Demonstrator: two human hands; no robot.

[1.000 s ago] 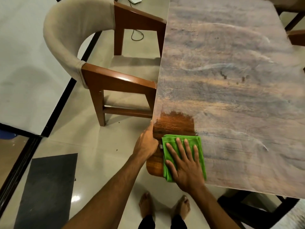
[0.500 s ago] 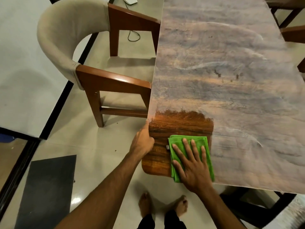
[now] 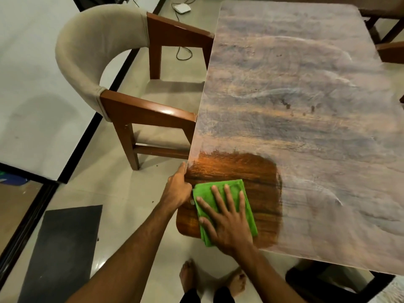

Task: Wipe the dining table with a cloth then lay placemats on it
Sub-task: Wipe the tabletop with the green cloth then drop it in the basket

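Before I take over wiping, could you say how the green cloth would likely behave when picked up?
Probably floppy: the cloth lies folded in soft layers under the right hand. Likely light, and it should slide easily on the table, glossy where wiped.

R hand (image 3: 227, 224) flat on green cloth (image 3: 240, 193) at dusty table (image 3: 306, 95) corner, L hand (image 3: 178, 190) gripping edge beside chair (image 3: 105, 68).

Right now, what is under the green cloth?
The green cloth lies flat on the wiped dark corner of the dining table, right hand pressed on top. The wood directly beneath is covered, so its state cannot be seen.
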